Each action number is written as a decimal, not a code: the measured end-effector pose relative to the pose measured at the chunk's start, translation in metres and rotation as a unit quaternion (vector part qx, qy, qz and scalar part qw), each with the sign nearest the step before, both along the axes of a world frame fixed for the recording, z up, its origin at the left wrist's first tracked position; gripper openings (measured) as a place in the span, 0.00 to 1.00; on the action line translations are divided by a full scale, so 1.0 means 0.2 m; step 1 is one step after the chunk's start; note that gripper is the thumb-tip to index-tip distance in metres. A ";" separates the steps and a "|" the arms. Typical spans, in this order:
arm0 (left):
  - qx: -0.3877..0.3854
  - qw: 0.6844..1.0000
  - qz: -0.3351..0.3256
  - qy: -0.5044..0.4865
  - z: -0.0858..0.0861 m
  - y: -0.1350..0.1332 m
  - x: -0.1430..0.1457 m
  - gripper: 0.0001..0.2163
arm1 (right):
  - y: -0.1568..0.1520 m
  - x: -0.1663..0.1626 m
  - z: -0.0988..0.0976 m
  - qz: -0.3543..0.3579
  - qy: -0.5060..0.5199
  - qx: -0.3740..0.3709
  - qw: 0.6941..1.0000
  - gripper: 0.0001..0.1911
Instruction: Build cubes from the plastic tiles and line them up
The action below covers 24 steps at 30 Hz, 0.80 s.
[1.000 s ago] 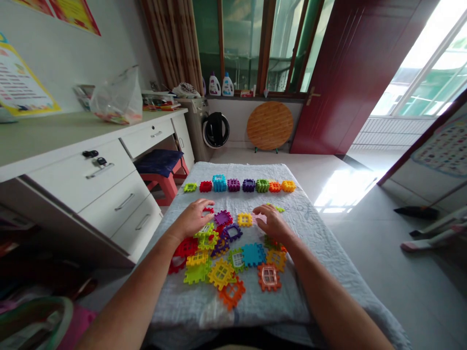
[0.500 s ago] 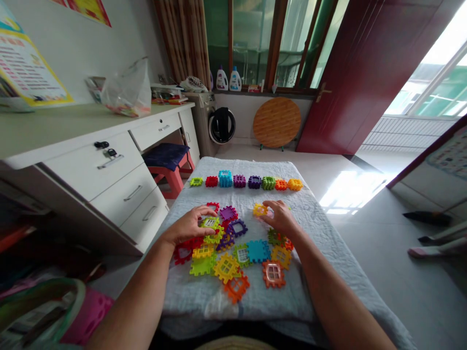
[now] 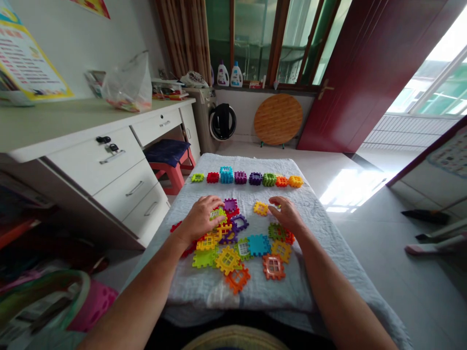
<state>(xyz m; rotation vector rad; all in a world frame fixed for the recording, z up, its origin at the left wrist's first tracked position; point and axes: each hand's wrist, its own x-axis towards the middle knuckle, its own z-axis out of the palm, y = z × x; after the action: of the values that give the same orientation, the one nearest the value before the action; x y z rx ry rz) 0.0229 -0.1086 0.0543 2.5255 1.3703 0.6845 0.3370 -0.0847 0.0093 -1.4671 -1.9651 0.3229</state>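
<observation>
My left hand is over the left side of a loose pile of square, notched plastic building tiles. Its thumb and fingers close on a lime green window tile. A purple tile lies just beyond the fingertips, and an open-framed dark purple tile is to the right. My right hand hovers at the right of the pile with thumb and forefinger apart. Near its fingertips lies a yellow tile; a small pinkish piece beside the thumb is mostly hidden. Below are a blue tile and an orange window tile.
Across the far part of the cloth-covered table runs a row of colour-sorted tile stacks, including a taller light blue stack and a yellow stack. A white desk and a stool stand to the left.
My left hand has shifted right and slightly away with the lime green tile. The right hand has drawn a little right from the yellow tile, which stays on the cloth.
</observation>
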 end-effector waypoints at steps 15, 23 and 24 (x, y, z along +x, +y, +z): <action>-0.034 0.974 -0.168 0.148 -0.09 -0.35 0.15 0.33 | 0.01 0.01 -0.02 -0.030 0.038 -0.022 0.999 0.11; 0.025 0.984 -0.110 0.140 -0.09 -0.21 0.24 0.21 | 0.01 0.01 -0.01 -0.030 0.046 -0.019 0.998 0.10; 0.030 0.984 -0.118 0.131 -0.08 -0.22 0.26 0.22 | 0.01 0.01 -0.01 -0.030 0.049 -0.020 0.998 0.10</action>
<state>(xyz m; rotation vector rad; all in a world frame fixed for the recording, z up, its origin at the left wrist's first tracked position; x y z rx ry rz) 0.0747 -0.1535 0.0383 2.8445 1.1063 0.3646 0.3389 -0.0834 0.0064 -1.5044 -1.8432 0.4011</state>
